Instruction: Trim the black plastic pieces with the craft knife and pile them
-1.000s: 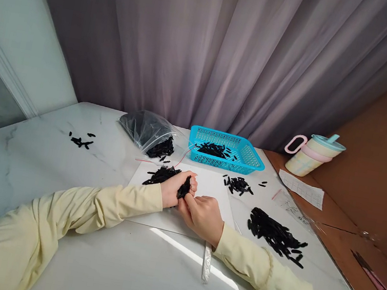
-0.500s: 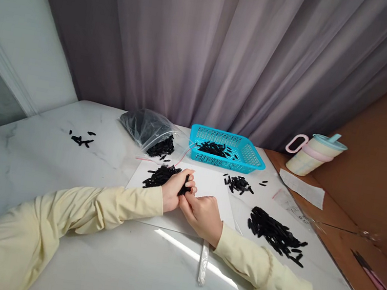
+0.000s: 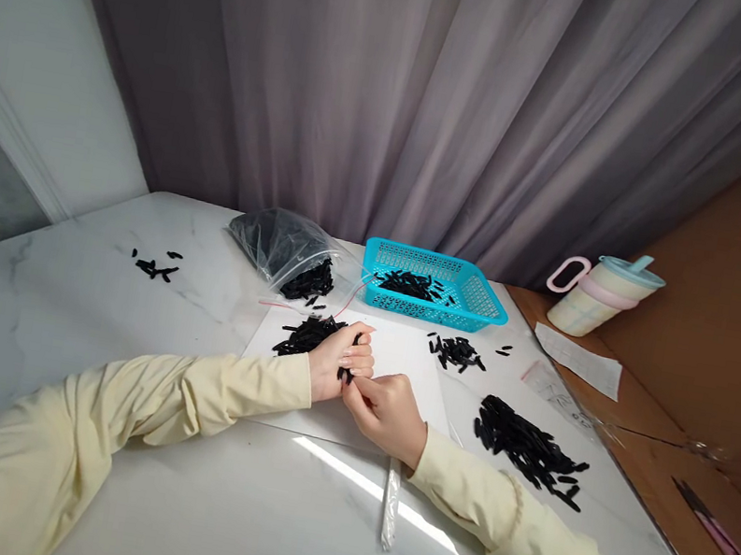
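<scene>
My left hand (image 3: 336,362) is curled around several small black pieces (image 3: 345,374), which show between its fingers and at the bottom of the palm. Touching it from the right, my right hand (image 3: 389,411) has thumb and forefinger pinched together at those pieces; whether a piece is between the fingertips is too small to tell. Both hands are over a white sheet (image 3: 401,349). A pile of black pieces (image 3: 308,336) lies on the sheet, just behind and left of my left hand.
Behind are a clear bag (image 3: 276,248) and a blue basket (image 3: 483,304), both holding black pieces. Loose piles (image 3: 527,446) lie to the right, a few pieces (image 3: 155,269) far left. A wrapped strip (image 3: 390,508) lies in front; a cup (image 3: 590,300) and scissors (image 3: 724,545) are at right.
The fingers of my left hand have closed further over the black pieces, which now show lower in the hand. My right hand has shifted very slightly.
</scene>
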Available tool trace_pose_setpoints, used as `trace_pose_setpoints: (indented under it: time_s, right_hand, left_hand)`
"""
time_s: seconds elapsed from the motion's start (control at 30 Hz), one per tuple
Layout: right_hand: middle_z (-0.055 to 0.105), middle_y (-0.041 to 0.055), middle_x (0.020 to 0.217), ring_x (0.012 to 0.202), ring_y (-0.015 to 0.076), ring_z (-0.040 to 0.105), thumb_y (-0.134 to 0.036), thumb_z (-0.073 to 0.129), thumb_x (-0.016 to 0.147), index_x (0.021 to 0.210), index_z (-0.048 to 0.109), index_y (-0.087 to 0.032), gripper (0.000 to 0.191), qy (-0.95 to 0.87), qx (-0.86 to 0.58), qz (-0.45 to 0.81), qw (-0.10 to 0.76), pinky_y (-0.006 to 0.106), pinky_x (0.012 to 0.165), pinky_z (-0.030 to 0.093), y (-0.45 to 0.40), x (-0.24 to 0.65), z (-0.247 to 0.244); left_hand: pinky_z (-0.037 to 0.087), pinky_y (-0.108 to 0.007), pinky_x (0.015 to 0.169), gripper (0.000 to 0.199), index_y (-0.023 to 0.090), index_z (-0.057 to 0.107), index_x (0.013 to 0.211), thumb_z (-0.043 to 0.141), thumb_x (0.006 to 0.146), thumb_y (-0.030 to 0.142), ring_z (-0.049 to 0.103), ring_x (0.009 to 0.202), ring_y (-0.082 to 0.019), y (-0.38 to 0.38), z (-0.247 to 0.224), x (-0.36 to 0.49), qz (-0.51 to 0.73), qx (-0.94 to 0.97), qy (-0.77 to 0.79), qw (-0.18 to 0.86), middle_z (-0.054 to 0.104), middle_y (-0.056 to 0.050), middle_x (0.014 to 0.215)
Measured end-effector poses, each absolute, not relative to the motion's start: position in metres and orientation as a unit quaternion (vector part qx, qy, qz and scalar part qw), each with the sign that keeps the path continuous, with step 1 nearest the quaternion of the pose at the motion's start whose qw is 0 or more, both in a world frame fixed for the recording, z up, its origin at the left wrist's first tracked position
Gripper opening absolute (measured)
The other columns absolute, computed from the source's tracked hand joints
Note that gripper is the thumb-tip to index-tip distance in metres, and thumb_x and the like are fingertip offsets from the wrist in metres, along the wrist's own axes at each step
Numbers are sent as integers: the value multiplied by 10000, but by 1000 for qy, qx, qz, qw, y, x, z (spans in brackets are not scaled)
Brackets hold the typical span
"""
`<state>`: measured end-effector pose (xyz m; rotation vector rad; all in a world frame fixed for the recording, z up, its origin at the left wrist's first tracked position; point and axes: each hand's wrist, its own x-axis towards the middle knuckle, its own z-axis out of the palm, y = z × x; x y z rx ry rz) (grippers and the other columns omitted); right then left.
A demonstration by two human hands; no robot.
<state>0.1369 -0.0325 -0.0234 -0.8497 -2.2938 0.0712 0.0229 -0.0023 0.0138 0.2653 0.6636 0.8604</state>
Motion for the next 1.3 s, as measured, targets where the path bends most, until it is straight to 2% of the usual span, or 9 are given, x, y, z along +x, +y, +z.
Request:
trace_pose_setpoints:
  time_s: [0.33,0.63,0.83,1.0,1.13,1.3]
  right_hand:
    - [302,-50,387,387,54,237,-305,401,838,475,309,-172,398,-885,-296,83,350,199,427,216,-37,138,-18]
    - [268,-48,384,377,59,198,-320,370,902,454,377,-160,476,-868,-323,71,369,235,423,168,-31,139,-27]
    - [342,-33,381,367,58,243,-318,347,909,472,442,-157,475,-853,-355,71,377,234,429,179,-30,138,-27]
    - [361,-28,366,363,66,241,-334,346,907,467,478,-162,491,-834,-395,79,376,235,426,189,-29,138,-27]
    - [388,-22,371,365,71,250,-359,334,907,459,484,-167,510,-826,-417,85,370,235,427,198,-26,139,-27]
    - [392,-23,373,367,69,246,-369,328,905,446,464,-166,519,-825,-424,89,364,232,434,199,-25,138,-27]
  left_hand:
    - [139,-146,255,463,171,288,417,361,872,205,146,208,-35,-1,15,23,388,123,311,859,179,82,247]
    - [192,-132,286,424,161,330,475,356,893,222,201,238,-22,-4,16,26,410,105,310,851,206,92,306]
    - [218,-132,298,429,159,346,520,435,883,369,228,271,-21,-3,20,27,422,93,322,842,217,102,367]
    - [285,-129,332,413,152,373,533,487,853,388,312,319,-30,0,16,29,439,93,317,835,311,77,408]
    - [352,-146,383,401,151,384,527,436,880,334,381,370,-54,0,14,29,449,96,315,830,389,36,439]
    - [378,-163,404,418,154,377,500,413,882,320,430,407,-77,-3,15,28,463,101,311,824,426,8,453]
